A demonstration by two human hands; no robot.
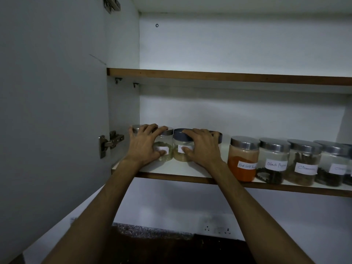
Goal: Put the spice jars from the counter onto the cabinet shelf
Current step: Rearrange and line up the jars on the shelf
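Note:
Glass spice jars with metal lids stand in a row on the lower cabinet shelf. My left hand rests with spread fingers over the lids of a mostly hidden far-left jar and a jar of greenish spice, its thumb on that jar's label. My right hand lies across a dark-lidded jar of pale spice, thumb on its front. It also covers a jar behind it. Further right stand the red chilli jar, the black pepper jar and the cinnamon jar.
The cabinet door stands open at the left, its hinge beside my left hand. The upper shelf holds nothing visible. More jars run to the right edge. Below lie a dark counter and wall sockets.

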